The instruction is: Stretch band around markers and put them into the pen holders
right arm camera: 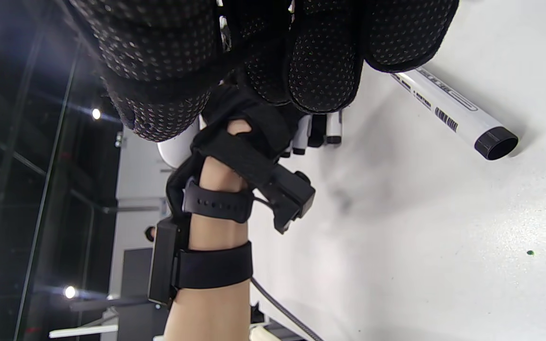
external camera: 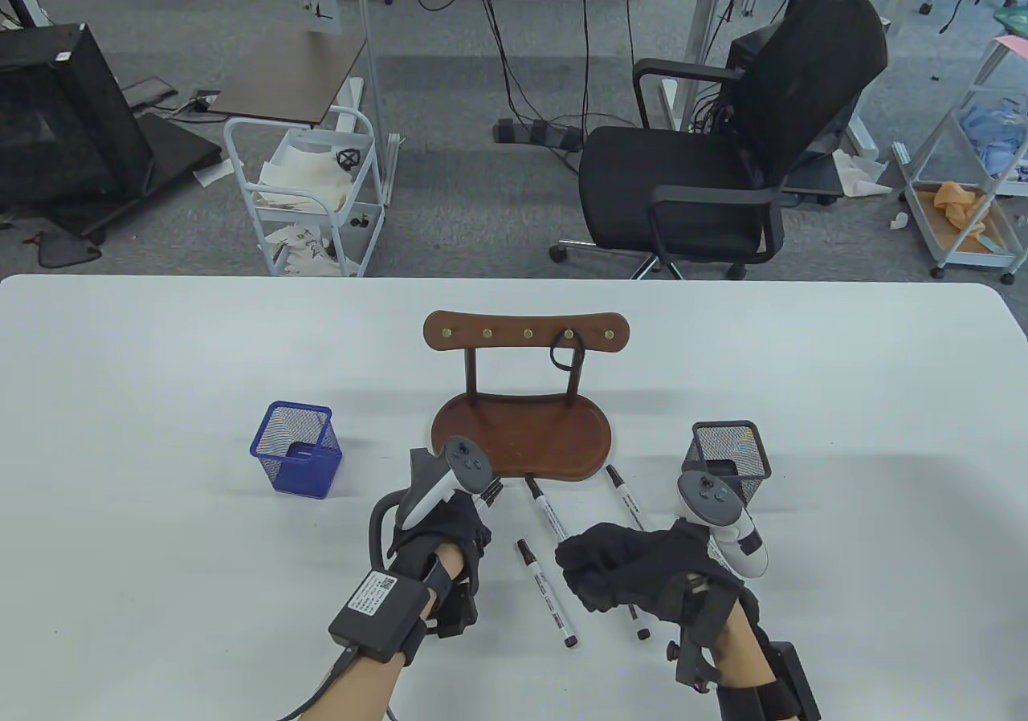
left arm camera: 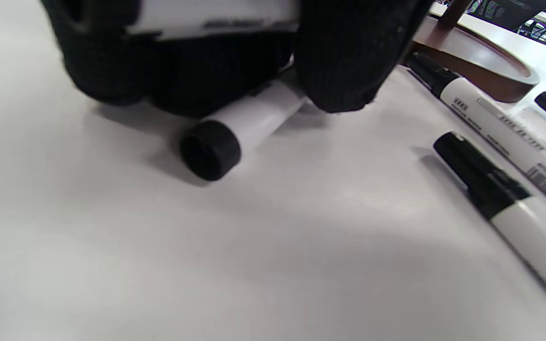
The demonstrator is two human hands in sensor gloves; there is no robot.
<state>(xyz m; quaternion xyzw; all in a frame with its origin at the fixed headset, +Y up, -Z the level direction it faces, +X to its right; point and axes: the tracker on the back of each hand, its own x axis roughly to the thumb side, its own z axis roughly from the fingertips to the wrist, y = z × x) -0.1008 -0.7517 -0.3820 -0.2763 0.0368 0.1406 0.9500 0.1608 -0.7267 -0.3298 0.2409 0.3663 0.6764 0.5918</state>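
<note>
Four white markers with black caps on the white tabletop (external camera: 161, 400), in front of the wooden stand (external camera: 522, 436). Leftmost marker (left arm camera: 240, 128) under the left hand (external camera: 438, 548): fingers (left arm camera: 344, 61) curled down over its barrel, butt end poking out toward the wrist camera, cap (external camera: 491, 494) showing past the knuckles next to the stand's tray. Lying flat, not lifted, gripped against the tabletop. Second marker (external camera: 547, 591) free in the gap between the two hands, angled, cap toward the stand. Third marker (external camera: 547, 512) just beyond it, cap close to the tray's front edge. Fourth marker (external camera: 628, 498) farther right, its lower part hidden beneath the right hand (external camera: 634, 572).

Right hand raised a little over the tabletop, fingers (right arm camera: 325, 71) bunched and curled inward. Possibly something small pinched there, but neither the table view nor the right wrist view settles it.

Black band (external camera: 564, 358) looped on one of the brass pegs of the stand's top rail, hanging down beside the right post.

Blue mesh pen holder (external camera: 295, 450) to the left of the stand, well apart from the markers. Black mesh pen holder (external camera: 729, 460) to the right, just behind the right hand's tracker (external camera: 723, 520). Both upright.

Beyond the tabletop, a black office chair (external camera: 723, 159) and a white cart (external camera: 301, 191) on grey carpet.
</note>
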